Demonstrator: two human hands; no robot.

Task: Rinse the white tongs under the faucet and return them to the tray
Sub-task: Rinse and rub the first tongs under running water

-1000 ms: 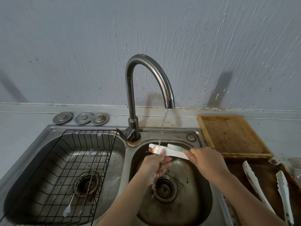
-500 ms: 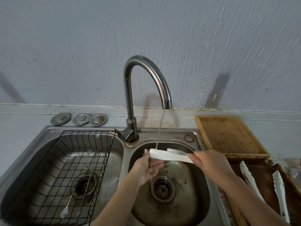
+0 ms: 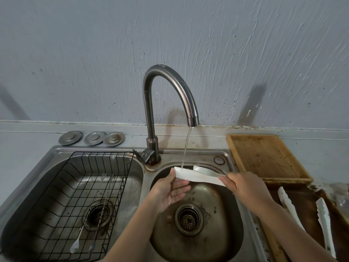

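White tongs point(image 3: 198, 176) lie across the right sink basin point(image 3: 222, 229), their left tip under the thin water stream point(image 3: 187, 148) from the curved faucet point(image 3: 170, 95). My right hand point(image 3: 245, 186) grips their right end. My left hand point(image 3: 170, 190) is below the left tip with its palm up and fingers spread loosely; its thumb touches the tip. A dark brown tray point(image 3: 304, 195) at the lower right holds two more white tongs point(image 3: 289, 203).
A light wooden tray point(image 3: 264, 157) sits on the counter behind the dark one. The left basin holds a black wire rack point(image 3: 75, 186) with thin metal utensils point(image 3: 98, 205). Three metal drain lids point(image 3: 92, 138) lie by the wall.
My left hand has let go of the tongs' left end and opened palm-up beneath it. The orange stain seen on the tip a second ago is gone.
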